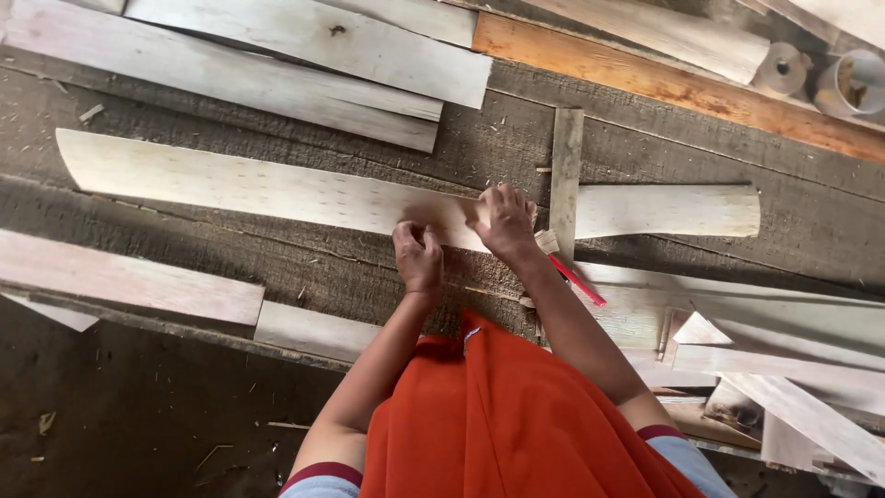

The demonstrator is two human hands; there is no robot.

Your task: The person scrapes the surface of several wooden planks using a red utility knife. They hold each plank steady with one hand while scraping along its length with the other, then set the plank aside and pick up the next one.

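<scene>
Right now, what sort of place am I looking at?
Probably a woodworking shop or carpenter's bench. Both hands, left and right, rest on a long pale plank on a rough dark bench. More cut boards are stacked beyond it, and a red pencil lies by the right wrist.

There is only one view, from a camera on the person's head. It looks almost straight down over the orange garment (pixel 516 415) and both forearms to a dark wooden bench (pixel 277 267). The camera is near: the left hand (pixel 419 258) and right hand (pixel 505 221) are close to the middle of the frame, on a long pale plank (pixel 258 189). The far side of the bench is at the top edge, the floor (pixel 120 415) at the bottom left. No second view shares the scene.
</scene>
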